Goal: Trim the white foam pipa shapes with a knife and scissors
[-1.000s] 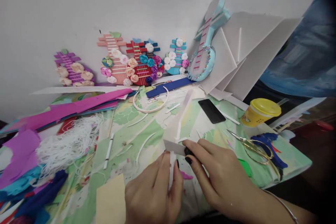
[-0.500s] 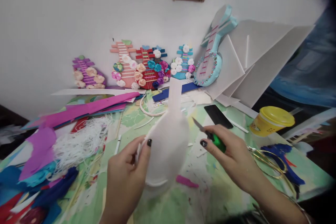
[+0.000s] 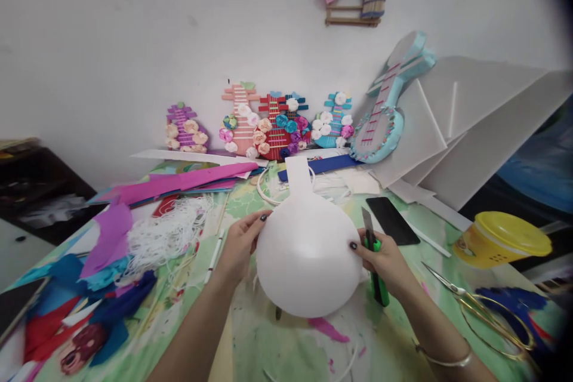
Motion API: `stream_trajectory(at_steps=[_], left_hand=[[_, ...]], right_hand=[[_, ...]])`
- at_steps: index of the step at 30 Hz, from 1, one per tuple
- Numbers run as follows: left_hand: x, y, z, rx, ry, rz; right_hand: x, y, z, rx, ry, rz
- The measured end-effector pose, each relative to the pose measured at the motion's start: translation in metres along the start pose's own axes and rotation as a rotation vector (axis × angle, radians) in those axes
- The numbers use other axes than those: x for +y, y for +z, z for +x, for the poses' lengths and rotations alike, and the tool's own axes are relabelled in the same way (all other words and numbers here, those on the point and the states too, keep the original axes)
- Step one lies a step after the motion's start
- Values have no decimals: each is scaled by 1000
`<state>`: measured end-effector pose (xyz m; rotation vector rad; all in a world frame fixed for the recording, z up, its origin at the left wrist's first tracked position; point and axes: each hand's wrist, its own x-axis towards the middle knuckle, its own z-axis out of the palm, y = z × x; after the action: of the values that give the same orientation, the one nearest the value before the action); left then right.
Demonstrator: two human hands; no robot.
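A white lute-shaped board cutout [image 3: 308,256], with a round body and a straight neck, is held up above the table, its broad face toward me. My left hand [image 3: 239,248] grips its left edge, thumb in front and fingers partly hidden behind. At the right edge, the thumb of my right hand [image 3: 387,265] presses on the board. That same hand also keeps a green utility knife [image 3: 378,287] between its fingers, blade out and pointing up. A black phone [image 3: 393,221] lies just beyond my right hand.
Gold-handled scissors [image 3: 483,310] and a yellow lidded tub [image 3: 501,242] are at the right. White string [image 3: 168,245] and coloured felt sheets [image 3: 179,182] cover the left side. Decorated small lutes [image 3: 273,125] and a larger light-blue one [image 3: 380,113] lean against the wall.
The cutout has turned from a slanted view to face me, and its neck tilts away. My right hand has come in to touch its edge, the knife now upright. The view has shifted left.
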<state>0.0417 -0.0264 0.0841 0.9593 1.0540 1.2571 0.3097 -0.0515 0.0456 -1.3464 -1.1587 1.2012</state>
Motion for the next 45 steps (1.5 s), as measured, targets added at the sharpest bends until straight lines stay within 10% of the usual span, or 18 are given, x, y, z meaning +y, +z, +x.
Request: stream_trajectory(at_steps=[9, 25, 35, 45], left_hand=[[7, -11, 29, -230, -37, 168], [-7, 2, 54, -241, 142, 362], [-3, -2, 60, -37, 333, 668], [-5, -9, 60, 137, 266, 525]], right_hand=[[3, 0, 0, 3, 16, -28], [6, -6, -2, 22, 1, 75], [14, -13, 0, 24, 0, 107], [23, -20, 4, 103, -40, 201]])
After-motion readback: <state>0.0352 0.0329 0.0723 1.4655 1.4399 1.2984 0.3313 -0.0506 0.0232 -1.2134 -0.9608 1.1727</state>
